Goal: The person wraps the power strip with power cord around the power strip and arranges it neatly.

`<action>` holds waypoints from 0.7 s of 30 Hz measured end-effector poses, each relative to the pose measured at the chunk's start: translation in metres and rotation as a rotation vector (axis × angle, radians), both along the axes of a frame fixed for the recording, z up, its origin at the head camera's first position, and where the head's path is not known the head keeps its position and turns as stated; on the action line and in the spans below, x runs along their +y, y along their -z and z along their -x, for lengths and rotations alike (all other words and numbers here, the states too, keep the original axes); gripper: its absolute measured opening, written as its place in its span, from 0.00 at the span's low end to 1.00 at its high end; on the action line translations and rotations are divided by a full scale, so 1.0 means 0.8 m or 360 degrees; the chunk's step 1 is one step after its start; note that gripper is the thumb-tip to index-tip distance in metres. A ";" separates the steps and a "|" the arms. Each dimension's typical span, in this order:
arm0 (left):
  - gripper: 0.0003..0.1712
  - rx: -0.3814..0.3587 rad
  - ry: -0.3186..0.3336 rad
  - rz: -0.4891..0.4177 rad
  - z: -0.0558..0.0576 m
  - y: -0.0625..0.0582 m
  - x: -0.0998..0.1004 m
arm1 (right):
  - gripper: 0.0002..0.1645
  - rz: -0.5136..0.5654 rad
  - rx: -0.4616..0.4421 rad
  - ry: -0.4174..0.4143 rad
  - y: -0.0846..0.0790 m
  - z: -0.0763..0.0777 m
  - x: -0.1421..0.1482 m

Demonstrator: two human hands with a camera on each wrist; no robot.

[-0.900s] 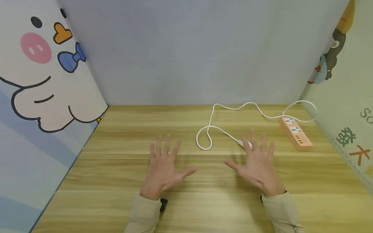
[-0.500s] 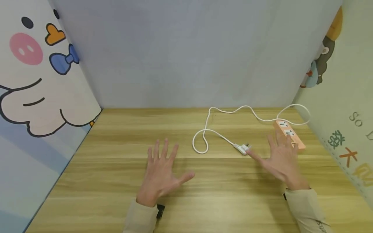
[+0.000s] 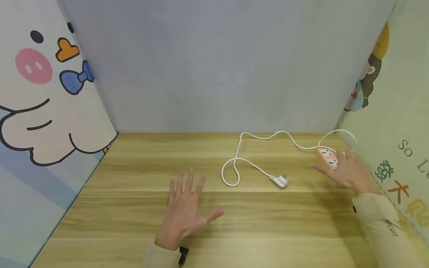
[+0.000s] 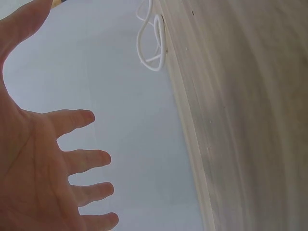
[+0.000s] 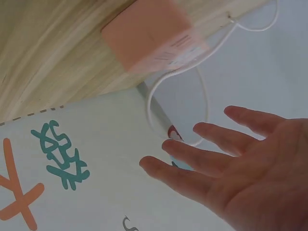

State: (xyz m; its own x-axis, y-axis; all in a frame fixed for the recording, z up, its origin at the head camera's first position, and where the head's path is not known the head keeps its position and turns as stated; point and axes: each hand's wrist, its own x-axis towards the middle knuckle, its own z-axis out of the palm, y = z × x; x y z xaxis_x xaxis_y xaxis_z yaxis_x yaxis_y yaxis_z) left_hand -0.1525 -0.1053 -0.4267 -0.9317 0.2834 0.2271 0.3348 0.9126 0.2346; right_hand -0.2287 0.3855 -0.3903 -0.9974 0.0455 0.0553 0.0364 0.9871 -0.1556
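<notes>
An orange power strip (image 3: 324, 158) with white sockets lies at the table's right, its near end hidden under my right hand (image 3: 351, 174) in the head view. In the right wrist view the strip (image 5: 149, 36) shows apart from that hand (image 5: 250, 168), whose fingers are spread and hold nothing. From the strip a white cord (image 3: 249, 162) runs leftward, loops once and ends in a white plug (image 3: 280, 181) on the table. My left hand (image 3: 183, 214) hovers over the left-centre of the table, fingers spread, palm bare in the left wrist view.
The wooden table (image 3: 140, 160) meets a grey back wall (image 3: 214, 67). A cartoon-printed panel (image 3: 63, 123) stands at the left, and a pale green panel (image 3: 409, 123) with printed characters closes off the right side.
My right hand has moved right, from above the plug to over the power strip. The plug is uncovered now. My left hand keeps nearly the same place; the head view has shifted slightly.
</notes>
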 end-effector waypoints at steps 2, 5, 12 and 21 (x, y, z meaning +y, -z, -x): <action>0.61 0.0004 -0.0007 -0.0001 -0.001 0.000 -0.001 | 0.70 0.0026 -0.0022 -0.0016 0.005 0.007 0.010; 0.61 -0.0015 -0.0012 -0.0008 -0.001 0.000 -0.003 | 0.67 0.0066 -0.0096 -0.0040 0.010 0.014 0.024; 0.62 -0.0068 -0.0025 -0.0019 -0.002 -0.002 -0.004 | 0.57 0.0016 -0.0504 -0.0026 0.014 0.022 0.043; 0.61 -0.0084 -0.0040 0.0010 -0.002 -0.004 -0.006 | 0.46 0.0049 -0.0509 0.0039 0.031 0.032 0.047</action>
